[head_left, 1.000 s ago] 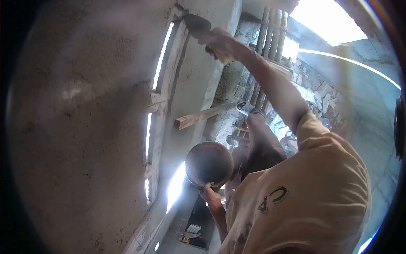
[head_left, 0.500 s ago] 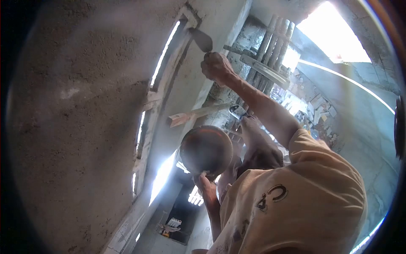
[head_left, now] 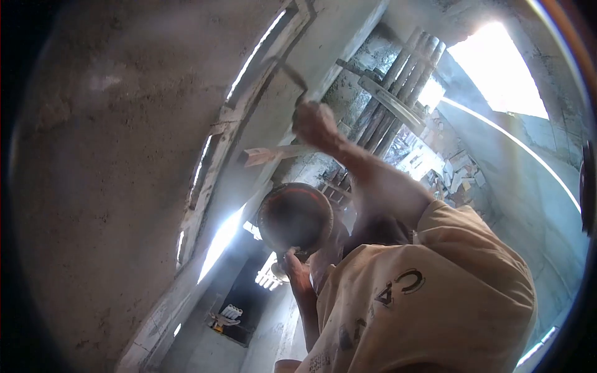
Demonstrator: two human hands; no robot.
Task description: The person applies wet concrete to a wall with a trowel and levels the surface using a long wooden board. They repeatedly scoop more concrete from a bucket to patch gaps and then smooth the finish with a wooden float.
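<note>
My right hand [head_left: 314, 124] is raised and shut on the handle of a trowel [head_left: 291, 73], whose blade sits against the grey plastered wall [head_left: 106, 205] beside a narrow window frame [head_left: 214, 146]. The hand and trowel are blurred by motion. Lower down, my left hand [head_left: 292, 267] grips the rim of a round dark pan [head_left: 295, 216] and holds it up near my chest. What lies in the pan is hidden. My beige shirt [head_left: 429, 298] fills the lower right.
A wooden batten [head_left: 267, 155] sticks out from the wall just under the trowel hand. Bamboo or timber poles [head_left: 392, 93] lean behind it. Rubble and brick pieces [head_left: 457, 174] lie beyond. A bright opening [head_left: 504, 74] glares at the upper right.
My right hand has dropped down the wall with the trowel, from the top of the frame to beside the batten. The pan stayed in my left hand. The view has swung.
</note>
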